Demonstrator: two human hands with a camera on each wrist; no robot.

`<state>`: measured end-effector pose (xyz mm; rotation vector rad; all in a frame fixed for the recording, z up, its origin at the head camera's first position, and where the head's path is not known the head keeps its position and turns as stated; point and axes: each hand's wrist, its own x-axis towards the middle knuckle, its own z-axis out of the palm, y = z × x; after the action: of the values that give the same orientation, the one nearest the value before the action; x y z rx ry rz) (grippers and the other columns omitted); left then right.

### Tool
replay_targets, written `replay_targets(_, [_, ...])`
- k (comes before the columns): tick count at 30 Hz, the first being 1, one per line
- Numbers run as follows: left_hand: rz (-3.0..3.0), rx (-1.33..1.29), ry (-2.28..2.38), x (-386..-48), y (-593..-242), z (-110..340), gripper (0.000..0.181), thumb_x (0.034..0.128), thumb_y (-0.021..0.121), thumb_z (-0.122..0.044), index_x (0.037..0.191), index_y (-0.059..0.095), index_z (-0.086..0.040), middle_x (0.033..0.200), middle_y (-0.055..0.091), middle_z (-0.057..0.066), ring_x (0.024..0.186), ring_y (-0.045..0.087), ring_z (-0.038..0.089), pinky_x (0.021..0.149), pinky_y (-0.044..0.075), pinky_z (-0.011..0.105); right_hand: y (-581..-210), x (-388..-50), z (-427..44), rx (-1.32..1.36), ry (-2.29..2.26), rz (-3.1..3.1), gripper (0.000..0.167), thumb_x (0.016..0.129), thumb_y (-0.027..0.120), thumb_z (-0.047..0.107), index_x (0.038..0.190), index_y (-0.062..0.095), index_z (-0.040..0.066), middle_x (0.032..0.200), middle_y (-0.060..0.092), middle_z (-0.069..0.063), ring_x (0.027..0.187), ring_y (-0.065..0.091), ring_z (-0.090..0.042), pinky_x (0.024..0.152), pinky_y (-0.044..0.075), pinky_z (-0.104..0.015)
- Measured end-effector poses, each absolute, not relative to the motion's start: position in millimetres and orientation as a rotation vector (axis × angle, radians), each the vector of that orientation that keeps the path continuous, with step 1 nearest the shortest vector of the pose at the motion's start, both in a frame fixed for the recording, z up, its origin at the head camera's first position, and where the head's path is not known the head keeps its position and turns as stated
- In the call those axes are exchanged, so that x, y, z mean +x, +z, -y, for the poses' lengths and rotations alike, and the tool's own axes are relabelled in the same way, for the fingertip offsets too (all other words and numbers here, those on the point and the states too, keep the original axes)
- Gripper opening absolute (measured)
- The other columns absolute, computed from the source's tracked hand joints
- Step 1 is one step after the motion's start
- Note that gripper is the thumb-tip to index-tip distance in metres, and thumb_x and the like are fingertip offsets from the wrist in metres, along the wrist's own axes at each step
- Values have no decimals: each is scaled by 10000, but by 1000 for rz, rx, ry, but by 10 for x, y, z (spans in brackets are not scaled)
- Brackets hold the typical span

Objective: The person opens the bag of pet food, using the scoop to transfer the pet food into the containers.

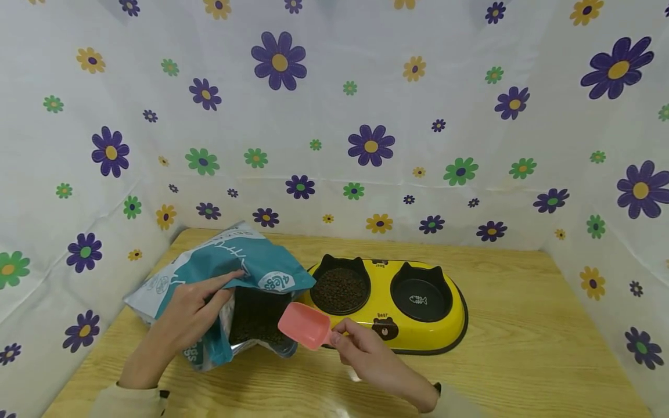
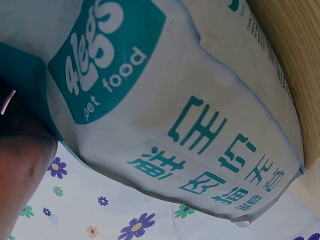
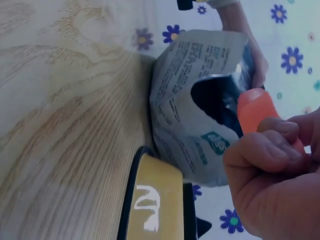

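Head view: the left hand pinched the food bag by its edge, seemingly keeping it open; the right hand gripped a pink scoop near its mouth.

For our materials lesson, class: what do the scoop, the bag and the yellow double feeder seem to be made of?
Scoop: probably smooth plastic, evenly pink and moulded-looking.
Bag: flexible printed film, perhaps foil-lined, since it creases and its opening shows a silvery inner edge.
Feeder: glossy, likely plastic, with rounded edges and sheen; coated metal is possible.
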<state>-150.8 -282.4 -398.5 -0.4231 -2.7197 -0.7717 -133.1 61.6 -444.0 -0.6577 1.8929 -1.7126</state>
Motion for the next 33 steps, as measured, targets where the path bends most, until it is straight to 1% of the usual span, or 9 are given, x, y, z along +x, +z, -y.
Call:
replay_targets(4, [2740,-415,-772,-1507,-3999,2834,362,1087,487,-239,1412,642,-276,588,347,-100,449,257,35,471,307,262,-4470,-1287,-473,-766,-1585,-2088,311,1097,478,295,1133,580,3,727,440,17,554,340,-33,544,312,-190])
replay_targets(7, [2755,-409,-777,-1508,-4012,2847,362,1090,482,-253,1416,640,-271,624,372,-70,455,264,40,480,313,267,-4498,-1277,-386,-877,-1502,-2212,262,1096,480,286,1109,590,49,735,449,45,572,347,-5,574,312,-164])
replay_targets(11, [2764,-397,-778,-1514,-4009,2846,365,1092,475,-262,1419,637,-271,634,384,-58,462,277,46,491,319,266,-4525,-1285,-302,-985,-1421,-2334,272,1102,450,332,1078,580,94,746,440,74,593,342,18,592,311,-142])
replay_targets(15, [2772,-377,-779,-1506,-3986,2834,367,1091,472,-265,1420,634,-282,646,392,-47,482,307,55,511,320,258,-4524,-1286,-241,-1006,-1364,-2431,270,1099,431,373,1051,567,146,744,430,88,606,354,20,594,314,-137])
replay_targets(22, [2767,-382,-783,-1493,-3966,2827,370,1086,477,-253,1419,635,-288,649,403,-44,494,318,59,506,313,266,-4502,-1291,-116,-1072,-1187,-2629,228,1084,481,334,1037,577,133,751,459,85,629,398,6,596,334,-125])
replay_targets(26, [2753,-387,-772,-1501,-3972,2835,367,1087,478,-249,1415,639,-284,645,404,-50,485,308,54,499,314,267,-4521,-1295,-7,-1204,-982,-2840,184,1062,550,288,1067,606,114,785,547,70,635,422,-5,584,330,-89])
replay_targets(29, [2749,-389,-770,-1507,-3982,2839,365,1089,478,-253,1416,639,-284,664,448,-33,490,310,52,501,317,261,-4546,-1284,66,-1332,-817,-3003,149,1043,600,263,1084,608,121,803,584,69,625,413,-6,555,299,-63])
replay_targets(31, [2748,-392,-779,-1506,-3981,2839,368,1088,477,-255,1418,638,-277,765,580,-14,510,320,53,509,312,261,-4560,-1275,103,-1400,-736,-3076,141,1038,614,251,1096,602,124,799,574,69,612,390,-9,535,268,-59])
replay_targets(33, [2753,-386,-783,-1507,-3983,2838,368,1088,476,-262,1418,637,-283,791,601,5,514,325,56,512,315,261,-4564,-1265,134,-1436,-671,-3125,123,1040,612,237,1103,599,132,777,541,77,590,355,-3,513,240,-58])
